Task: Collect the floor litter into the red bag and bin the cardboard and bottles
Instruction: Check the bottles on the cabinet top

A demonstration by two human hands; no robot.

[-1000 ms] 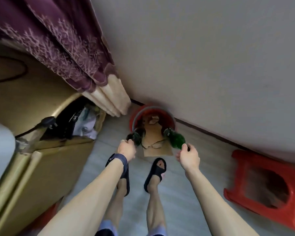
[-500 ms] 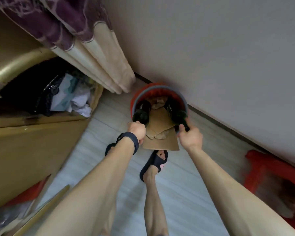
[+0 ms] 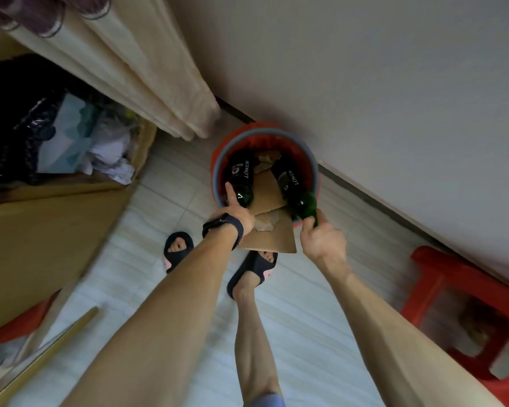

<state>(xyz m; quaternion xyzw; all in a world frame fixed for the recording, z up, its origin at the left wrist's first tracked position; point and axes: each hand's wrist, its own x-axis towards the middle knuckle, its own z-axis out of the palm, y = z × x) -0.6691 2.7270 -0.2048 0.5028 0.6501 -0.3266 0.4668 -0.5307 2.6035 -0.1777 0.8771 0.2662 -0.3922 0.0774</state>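
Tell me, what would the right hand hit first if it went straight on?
Probably the bin rim: the right hand holds the right bottle by its neck, pointing into the bin, rim just ahead. Depth is unclear.

Two green bottles [image 3: 241, 177], cardboard [image 3: 269, 189] in bin [image 3: 215, 174]

Held just above the near rim of the bin [image 3: 217, 174] a second ago, the left bottle [image 3: 241, 176] and right bottle [image 3: 294, 186] now sit base-down inside it either side of the cardboard [image 3: 272, 240], the left hand [image 3: 237, 216] now stretching one finger along its bottle, the right hand [image 3: 321, 239] lowered to the rim.
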